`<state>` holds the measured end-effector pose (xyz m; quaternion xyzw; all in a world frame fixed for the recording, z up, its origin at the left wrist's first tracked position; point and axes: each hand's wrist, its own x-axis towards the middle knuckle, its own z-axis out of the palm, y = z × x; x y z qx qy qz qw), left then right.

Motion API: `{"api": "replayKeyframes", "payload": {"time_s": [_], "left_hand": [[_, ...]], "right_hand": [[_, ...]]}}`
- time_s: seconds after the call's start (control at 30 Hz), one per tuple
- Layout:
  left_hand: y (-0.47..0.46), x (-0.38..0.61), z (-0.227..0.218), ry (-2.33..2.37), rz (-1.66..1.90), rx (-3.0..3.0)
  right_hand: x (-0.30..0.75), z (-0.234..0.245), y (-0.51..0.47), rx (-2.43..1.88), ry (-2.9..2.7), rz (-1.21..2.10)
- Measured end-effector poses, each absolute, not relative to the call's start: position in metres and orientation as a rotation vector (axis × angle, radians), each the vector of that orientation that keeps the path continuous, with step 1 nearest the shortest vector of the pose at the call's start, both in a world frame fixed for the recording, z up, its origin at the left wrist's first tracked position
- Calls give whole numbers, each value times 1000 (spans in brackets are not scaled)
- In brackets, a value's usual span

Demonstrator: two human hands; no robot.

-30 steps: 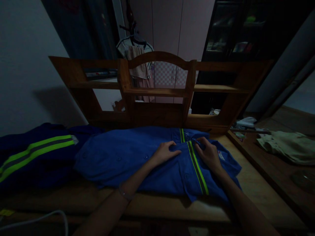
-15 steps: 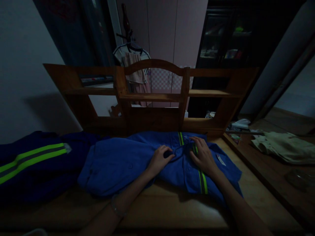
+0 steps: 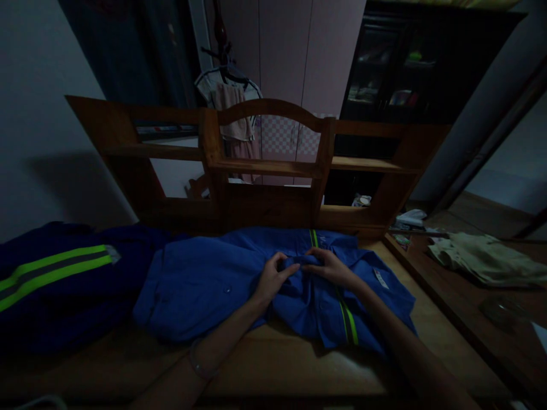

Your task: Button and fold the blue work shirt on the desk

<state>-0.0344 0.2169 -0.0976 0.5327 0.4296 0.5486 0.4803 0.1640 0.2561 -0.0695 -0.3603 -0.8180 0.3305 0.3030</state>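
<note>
A blue work jacket (image 3: 205,285) with yellow-green and dark reflective stripes lies spread on the wooden surface (image 3: 277,364). Near its middle, my left hand (image 3: 272,280) pinches a raised bit of the front between thumb and fingers. My right hand (image 3: 335,269) comes in from the other side, its fingers closed on the same gathered cloth. The two hands are close together, with a short ridge of blue fabric between them. Buttons show on the jacket, and a white label patch sits right of my right hand.
A darker blue garment (image 3: 64,285) with a wide reflective stripe lies at the left. Behind stands a wooden shelf unit (image 3: 265,166). At the right, a pale folded cloth (image 3: 482,259) and a glass dish (image 3: 502,310) rest on a brown surface. Clothes (image 3: 235,111) hang on a rack farther back.
My right hand has moved left from the striped part to beside my left hand and closed on the cloth. The cloth between the hands is now bunched up. The view has shifted slightly.
</note>
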Motion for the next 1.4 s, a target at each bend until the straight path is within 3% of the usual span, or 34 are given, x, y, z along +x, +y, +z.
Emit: {"api": "replayKeyframes", "payload": {"time_s": [0.27,1.4], "left_hand": [[221,-38,-96,854,1193,1350],[220,-46,-90,845,996,1501]], "right_hand": [[163,-73,249,-941,-1945,1242],[171,-78,246,-946,-1943,1410]]}}
